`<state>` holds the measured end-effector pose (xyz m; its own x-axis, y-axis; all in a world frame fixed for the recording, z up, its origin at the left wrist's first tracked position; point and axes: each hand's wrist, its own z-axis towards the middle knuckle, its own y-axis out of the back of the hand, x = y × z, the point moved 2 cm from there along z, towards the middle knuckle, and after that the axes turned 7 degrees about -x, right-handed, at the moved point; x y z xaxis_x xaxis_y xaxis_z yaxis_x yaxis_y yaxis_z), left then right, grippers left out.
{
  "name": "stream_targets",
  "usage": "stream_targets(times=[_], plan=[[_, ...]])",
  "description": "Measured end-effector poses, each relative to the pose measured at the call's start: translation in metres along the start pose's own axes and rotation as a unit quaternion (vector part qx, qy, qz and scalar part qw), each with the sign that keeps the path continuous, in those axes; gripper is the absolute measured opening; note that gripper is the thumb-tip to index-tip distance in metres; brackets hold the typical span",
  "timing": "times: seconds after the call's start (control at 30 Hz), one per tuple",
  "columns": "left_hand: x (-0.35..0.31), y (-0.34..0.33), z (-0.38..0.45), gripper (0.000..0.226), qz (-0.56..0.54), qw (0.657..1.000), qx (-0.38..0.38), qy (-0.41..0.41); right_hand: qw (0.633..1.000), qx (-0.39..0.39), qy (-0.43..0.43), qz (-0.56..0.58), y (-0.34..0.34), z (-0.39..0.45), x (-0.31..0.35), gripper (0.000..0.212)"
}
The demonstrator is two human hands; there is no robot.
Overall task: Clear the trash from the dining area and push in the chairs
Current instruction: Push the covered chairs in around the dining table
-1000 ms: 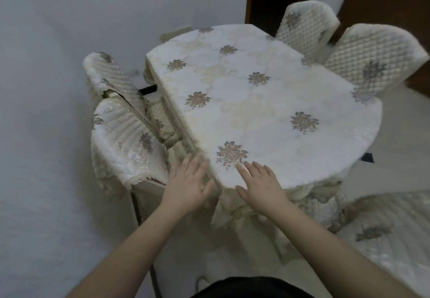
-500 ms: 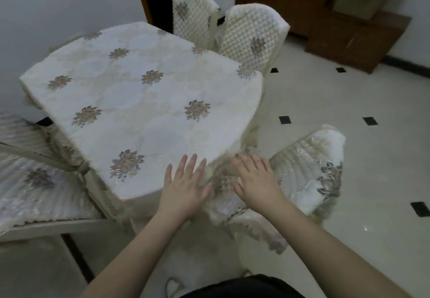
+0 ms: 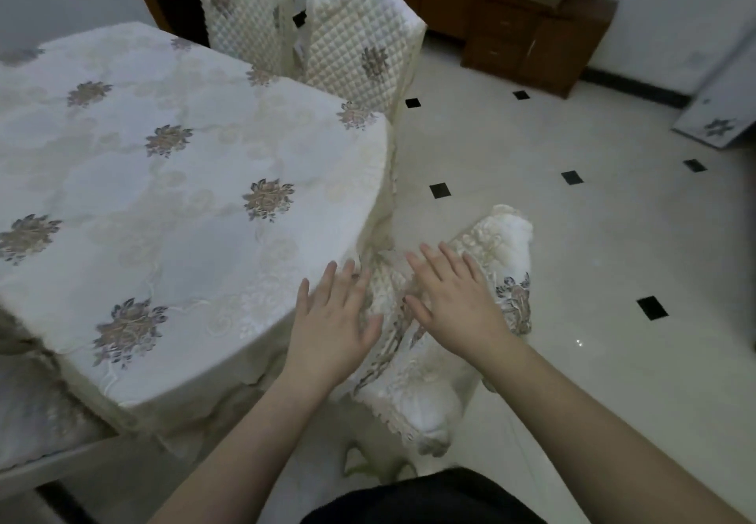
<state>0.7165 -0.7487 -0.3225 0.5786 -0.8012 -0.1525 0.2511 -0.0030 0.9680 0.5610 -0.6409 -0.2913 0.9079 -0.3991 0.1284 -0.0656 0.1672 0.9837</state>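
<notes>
A dining table (image 3: pixel 172 180) covered in a cream cloth with brown flower motifs fills the left of the head view. Just below its near right edge stands a chair (image 3: pixel 503 261) with a cream embroidered cover, its back toward me. My left hand (image 3: pixel 331 331) hovers flat with straight, spread fingers over the table's edge. My right hand (image 3: pixel 454 302) is spread with straight fingers over the top of that chair's back; I cannot tell whether it touches the cover. Neither hand holds anything. No trash shows on the table.
Two quilted chairs (image 3: pixel 360 41) stand pushed against the table's far side. Another covered chair (image 3: pixel 37 413) shows at the lower left. Dark wooden cabinets (image 3: pixel 540 49) line the far wall. A flat panel (image 3: pixel 720 106) leans at the right over the white tiled floor (image 3: pixel 572 261).
The view has swung right, from the table's left-side chairs to the chair at its right. Both hands moved with it, from the table edge toward this chair's back, staying flat and spread.
</notes>
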Motion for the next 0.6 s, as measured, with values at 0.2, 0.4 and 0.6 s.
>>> stream_targets(times=[0.2, 0.4, 0.6], plan=[[-0.022, -0.01, 0.018, 0.066, 0.005, 1.0, 0.018, -0.014, 0.999, -0.001, -0.042, 0.003, 0.001, 0.004, -0.044, 0.061], [-0.035, -0.005, 0.029, 0.065, 0.051, 0.997, -0.001, 0.056, 0.999, 0.018, 0.027, 0.035, -0.001, 0.028, -0.066, 0.061], [-0.106, -0.005, 0.043, 0.062, 0.052, 0.987, -0.013, 0.152, 0.991, 0.018, 0.119, 0.061, 0.001, 0.044, -0.103, 0.063]])
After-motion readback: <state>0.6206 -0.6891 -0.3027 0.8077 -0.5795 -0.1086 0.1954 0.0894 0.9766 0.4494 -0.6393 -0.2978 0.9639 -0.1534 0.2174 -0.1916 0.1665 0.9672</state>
